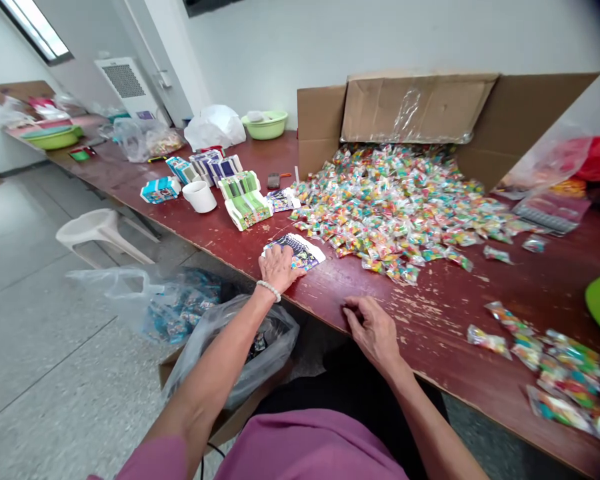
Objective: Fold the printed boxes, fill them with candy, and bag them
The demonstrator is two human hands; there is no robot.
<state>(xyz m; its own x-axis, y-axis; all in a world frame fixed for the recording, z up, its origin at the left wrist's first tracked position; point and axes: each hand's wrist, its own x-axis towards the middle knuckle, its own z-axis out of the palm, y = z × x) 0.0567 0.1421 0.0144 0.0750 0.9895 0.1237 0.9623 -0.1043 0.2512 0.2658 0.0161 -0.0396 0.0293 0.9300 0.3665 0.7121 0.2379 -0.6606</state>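
Note:
My left hand [279,268], with a beaded bracelet at the wrist, lies on a flat dark printed packet [303,252] near the table's front edge. Its fingers rest on the packet's left part and hide some of it. To the right, my right hand [373,328] is at the table edge with curled fingers; whether anything small is between them I cannot make out. Beyond the hands a large heap of small wrapped candies [395,207] spreads out of a cardboard box [417,107] lying open. Another printed packet [281,199] touches the heap's left side.
Left of the heap stand green cartons [245,199], blue cartons [161,190] and a white paper roll [199,197]. Loose candies [565,373] lie at the right. Below the edge are a lined bin [230,347] and a bag of blue packets [180,307]. A white stool [100,230] is at the left.

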